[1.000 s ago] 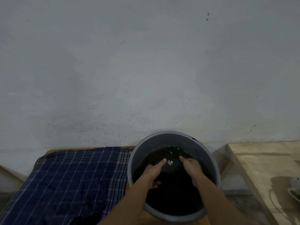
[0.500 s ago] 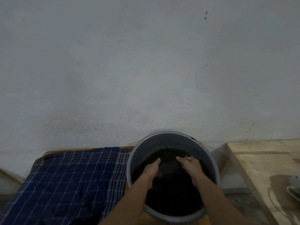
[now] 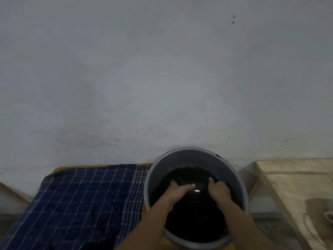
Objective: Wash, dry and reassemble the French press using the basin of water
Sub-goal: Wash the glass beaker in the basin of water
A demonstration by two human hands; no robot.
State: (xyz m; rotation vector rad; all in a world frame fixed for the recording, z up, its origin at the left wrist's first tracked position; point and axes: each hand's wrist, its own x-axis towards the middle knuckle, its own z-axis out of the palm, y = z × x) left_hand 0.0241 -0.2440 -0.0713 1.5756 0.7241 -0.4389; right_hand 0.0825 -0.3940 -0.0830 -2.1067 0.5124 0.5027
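Down in the dark water of a round grey plastic basin (image 3: 195,156), a dark, rounded, glossy part of the French press (image 3: 196,191) lies partly submerged between a person's two bare hands; which part of the press it is cannot be told in the dim light. One small bright glint shows on its wet surface. The left hand (image 3: 177,192) grips the part from the left, its thumb laid across the top toward the middle and its fingers (image 3: 173,183) curled over the far edge. The right hand (image 3: 219,191) grips the opposite side, its fingers (image 3: 211,180) curled down over the rim of the part, with the tips dipping out of sight into the water. Both bare forearms reach in from the bottom edge of the picture and cross the near rim of the basin.

Just beside the basin on the left, a dark blue cloth with thin white checked lines (image 3: 75,206) is spread over a yellowish wooden table (image 3: 100,166), its right edge touching or slipping behind the basin wall. To the right, well apart from the hands, stands a pale, worn wooden table (image 3: 295,184) carrying a dark wet stain and, at the picture's right edge, the rim of a white dish (image 3: 329,216). A plain grey speckled wall (image 3: 162,78) fills the background.
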